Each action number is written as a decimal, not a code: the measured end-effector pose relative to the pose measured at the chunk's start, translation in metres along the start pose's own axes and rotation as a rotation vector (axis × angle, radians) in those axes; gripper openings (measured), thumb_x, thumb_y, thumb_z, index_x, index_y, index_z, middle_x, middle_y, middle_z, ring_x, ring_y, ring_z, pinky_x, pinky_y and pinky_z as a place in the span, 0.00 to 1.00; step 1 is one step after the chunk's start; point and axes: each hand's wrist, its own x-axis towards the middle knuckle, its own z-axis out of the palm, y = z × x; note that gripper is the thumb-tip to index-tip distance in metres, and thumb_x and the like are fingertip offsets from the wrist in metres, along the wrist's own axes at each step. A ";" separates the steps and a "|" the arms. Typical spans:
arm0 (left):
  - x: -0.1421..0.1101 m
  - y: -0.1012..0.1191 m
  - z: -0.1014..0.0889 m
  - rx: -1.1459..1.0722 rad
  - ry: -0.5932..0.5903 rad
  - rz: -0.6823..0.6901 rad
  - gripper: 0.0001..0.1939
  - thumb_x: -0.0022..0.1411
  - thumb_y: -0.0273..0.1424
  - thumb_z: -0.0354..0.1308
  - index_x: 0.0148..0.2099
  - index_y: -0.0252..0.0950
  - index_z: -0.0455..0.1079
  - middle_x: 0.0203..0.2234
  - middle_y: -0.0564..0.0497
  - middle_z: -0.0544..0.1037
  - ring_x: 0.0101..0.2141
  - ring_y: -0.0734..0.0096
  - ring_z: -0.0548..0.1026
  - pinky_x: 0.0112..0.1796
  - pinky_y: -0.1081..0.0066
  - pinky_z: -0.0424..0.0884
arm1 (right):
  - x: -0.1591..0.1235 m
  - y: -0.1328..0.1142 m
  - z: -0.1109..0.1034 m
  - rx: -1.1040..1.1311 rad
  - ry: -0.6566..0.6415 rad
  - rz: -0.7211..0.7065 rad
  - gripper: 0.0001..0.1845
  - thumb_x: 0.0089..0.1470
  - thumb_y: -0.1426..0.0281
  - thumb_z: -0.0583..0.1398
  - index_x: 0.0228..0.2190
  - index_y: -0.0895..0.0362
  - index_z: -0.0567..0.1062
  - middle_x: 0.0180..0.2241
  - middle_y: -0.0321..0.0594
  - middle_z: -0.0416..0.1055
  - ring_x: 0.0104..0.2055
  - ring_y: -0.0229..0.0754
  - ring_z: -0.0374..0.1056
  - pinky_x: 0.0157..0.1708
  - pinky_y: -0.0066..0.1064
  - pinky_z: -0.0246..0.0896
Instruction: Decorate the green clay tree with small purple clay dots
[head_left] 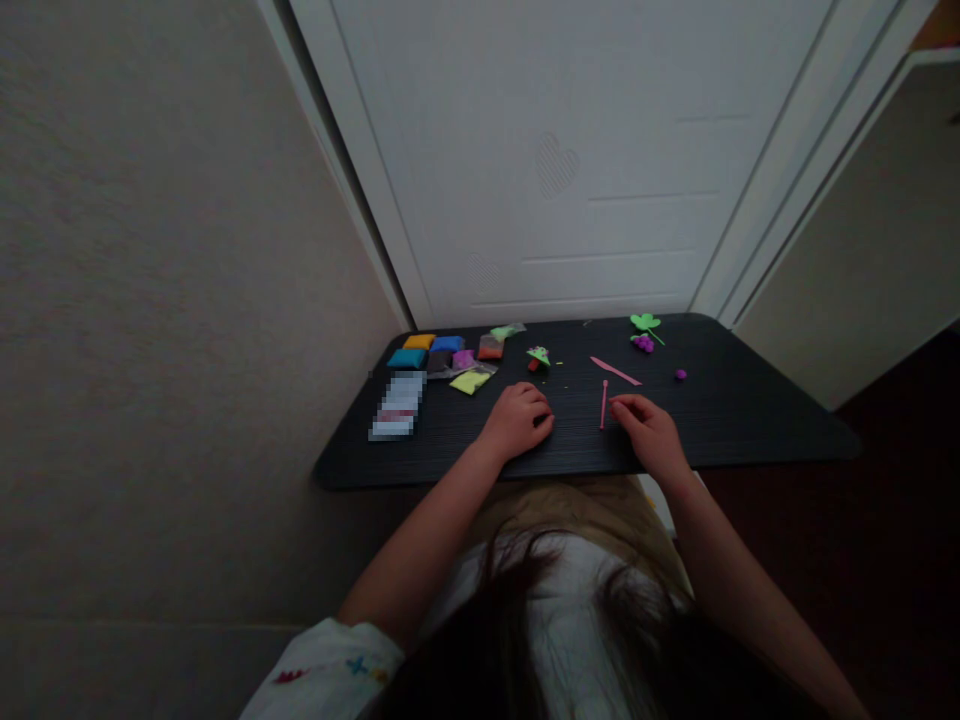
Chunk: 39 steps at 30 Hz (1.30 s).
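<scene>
My left hand (517, 422) rests palm down on the black table, with its fingers loosely bent and the thumb a little apart. Nothing shows in it; the space under the palm is hidden. My right hand (649, 428) has thumb and forefinger pinched together just right of a thin pink modelling stick (604, 405). Whether something small sits between those fingertips I cannot make out. Beyond them lies a flat pink modelling knife (615, 370). A small clay figure with a green top and red base (538, 358) stands past my left hand.
Packets of coloured clay (406, 358) lie at the table's (757, 420) back left, near a blurred white packet or card (398, 405). A green clay leaf (645, 322), a purple clay cluster (643, 343) and a purple ball (680, 375) lie at right. A white door (555, 240) stands behind.
</scene>
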 end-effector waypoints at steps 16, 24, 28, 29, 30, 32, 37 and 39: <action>0.000 -0.005 0.003 -0.036 -0.013 -0.024 0.08 0.54 0.30 0.50 0.33 0.37 0.71 0.34 0.49 0.73 0.41 0.65 0.64 0.43 0.63 0.60 | 0.000 0.003 0.001 0.012 -0.015 0.001 0.16 0.48 0.58 0.53 0.32 0.56 0.72 0.29 0.38 0.71 0.32 0.41 0.65 0.33 0.32 0.57; 0.002 -0.012 0.010 -0.082 -0.020 -0.016 0.06 0.54 0.29 0.52 0.32 0.37 0.70 0.33 0.50 0.73 0.40 0.68 0.65 0.43 0.66 0.61 | 0.000 0.006 0.001 0.014 -0.012 0.012 0.16 0.48 0.58 0.53 0.32 0.56 0.72 0.29 0.38 0.71 0.30 0.40 0.65 0.32 0.32 0.57; 0.003 -0.013 0.011 -0.096 -0.015 -0.025 0.06 0.54 0.30 0.52 0.32 0.37 0.70 0.33 0.50 0.73 0.40 0.68 0.65 0.44 0.66 0.61 | 0.000 0.006 0.000 0.010 -0.011 0.015 0.16 0.48 0.58 0.53 0.32 0.56 0.72 0.29 0.39 0.71 0.31 0.41 0.65 0.32 0.33 0.57; 0.003 -0.013 0.011 -0.100 -0.014 -0.025 0.07 0.54 0.30 0.52 0.33 0.37 0.70 0.33 0.50 0.73 0.40 0.68 0.65 0.44 0.65 0.61 | 0.000 0.006 0.000 0.009 -0.013 0.015 0.16 0.48 0.58 0.54 0.33 0.56 0.72 0.29 0.39 0.71 0.31 0.41 0.65 0.33 0.33 0.58; 0.003 -0.013 0.011 -0.105 -0.013 -0.024 0.07 0.54 0.30 0.52 0.33 0.37 0.71 0.33 0.50 0.73 0.40 0.68 0.65 0.44 0.65 0.61 | 0.000 0.005 -0.001 0.009 -0.013 0.014 0.16 0.48 0.58 0.53 0.33 0.56 0.72 0.29 0.39 0.71 0.31 0.41 0.65 0.33 0.33 0.58; 0.003 -0.013 0.011 -0.115 -0.012 -0.020 0.07 0.54 0.30 0.52 0.33 0.37 0.71 0.32 0.50 0.73 0.40 0.68 0.65 0.44 0.66 0.61 | 0.001 0.005 0.000 0.010 -0.015 0.012 0.16 0.48 0.58 0.53 0.32 0.55 0.72 0.30 0.39 0.71 0.31 0.41 0.66 0.33 0.33 0.58; 0.003 -0.013 0.010 -0.142 0.014 -0.033 0.08 0.55 0.30 0.51 0.34 0.37 0.71 0.32 0.50 0.73 0.39 0.69 0.66 0.44 0.66 0.61 | 0.001 0.005 0.001 0.006 -0.009 0.010 0.16 0.48 0.58 0.54 0.32 0.55 0.72 0.30 0.38 0.71 0.31 0.41 0.66 0.33 0.32 0.57; 0.003 -0.014 0.009 -0.148 0.028 -0.046 0.08 0.55 0.30 0.51 0.34 0.36 0.70 0.33 0.50 0.73 0.39 0.69 0.66 0.44 0.66 0.62 | 0.001 0.006 0.001 0.006 -0.010 0.008 0.16 0.48 0.58 0.54 0.32 0.55 0.72 0.29 0.38 0.71 0.31 0.41 0.66 0.33 0.32 0.57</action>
